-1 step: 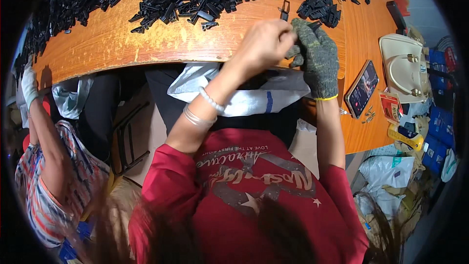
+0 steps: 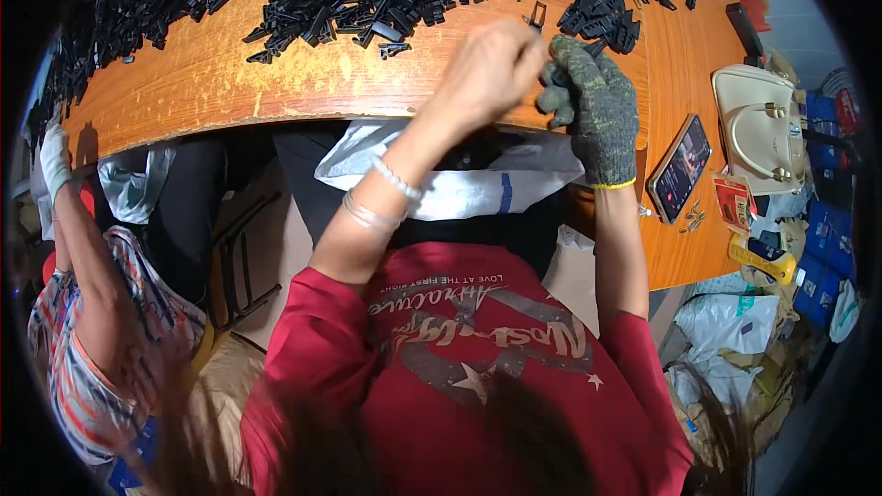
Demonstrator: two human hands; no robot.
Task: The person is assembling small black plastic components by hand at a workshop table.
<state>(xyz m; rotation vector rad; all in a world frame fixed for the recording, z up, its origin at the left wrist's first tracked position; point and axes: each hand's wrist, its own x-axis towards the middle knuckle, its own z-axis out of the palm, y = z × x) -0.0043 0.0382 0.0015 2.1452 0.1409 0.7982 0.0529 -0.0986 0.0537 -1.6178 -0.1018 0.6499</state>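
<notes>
My bare left hand (image 2: 491, 69), with bracelets at its wrist, hovers over the table's near edge beside my right hand. Motion blurs its fingers, so I cannot see whether anything is between them. My right hand (image 2: 602, 110) wears a dark grey knitted glove with a yellow cuff edge. Its fingers curl inward, and what they hold, if anything, is hidden. A small black frame-shaped plastic piece (image 2: 537, 16) lies just beyond my left fingertips. Past both hands spreads a heap of black plastic clip-like pieces (image 2: 367, 5). Below them, a white woven sack (image 2: 450, 199) lies open across my lap.
The wooden table (image 2: 202, 96) also bears a phone (image 2: 680, 168), a red packet (image 2: 733, 200) and a cream handbag (image 2: 735, 96) at right. A yellow-and-black bottle (image 2: 767, 260) sits past its right edge. At far left, another person's white-gloved hand (image 2: 55, 156) touches the table edge.
My left hand has shifted slightly up and left, away from the glove. The right glove's curled fingers have moved slightly; its arm stays in place.
</notes>
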